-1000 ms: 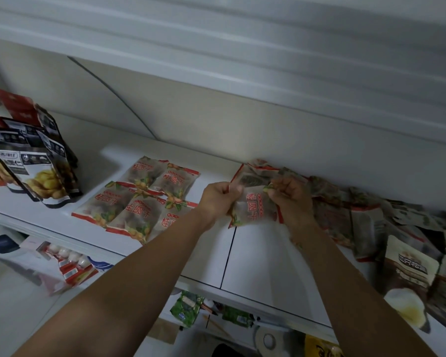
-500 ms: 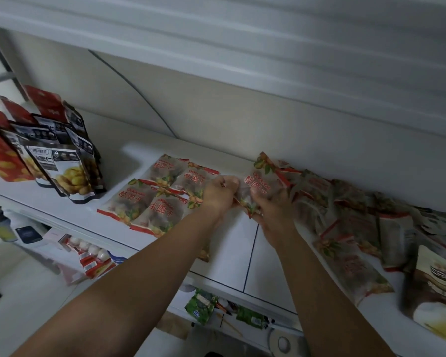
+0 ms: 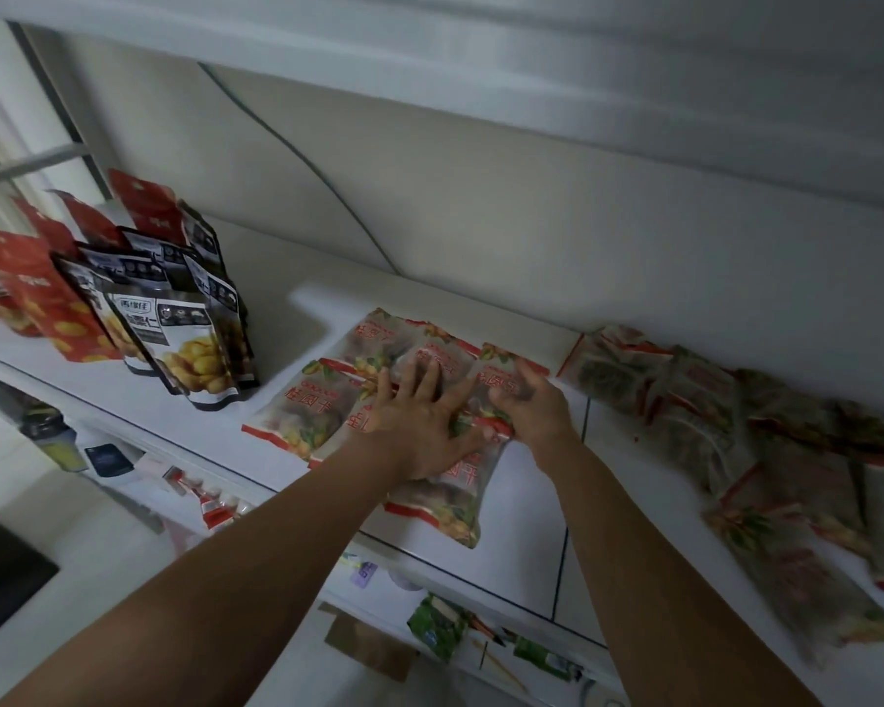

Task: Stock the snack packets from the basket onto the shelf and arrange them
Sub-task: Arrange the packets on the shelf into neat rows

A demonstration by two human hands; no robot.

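A: Lying flat on the white shelf board (image 3: pixel 521 553), the translucent red-trimmed snack packet with red lettering (image 3: pixel 501 390) sits at the right end of the tidy batch of matching packets (image 3: pixel 302 415), touching its neighbours.

B: And the hands?

A: Both are on that batch. The left hand (image 3: pixel 419 431) is spread open, palm down, pressing the middle packets. The right hand (image 3: pixel 537 415) has its fingers curled onto the new packet; whether it pinches the film or only pushes cannot be told.

B: Which way does the packet run?

A: Its long axis points from the shelf's front edge toward the back wall, like the others. The right hand is nearer, directly over it.

B: What remains?

A: The loose heap of similar packets (image 3: pixel 736 441) lies well apart to the right, so that hand probably reaches there next. Tall black-and-yellow standing pouches (image 3: pixel 190 344) stand off to the left.
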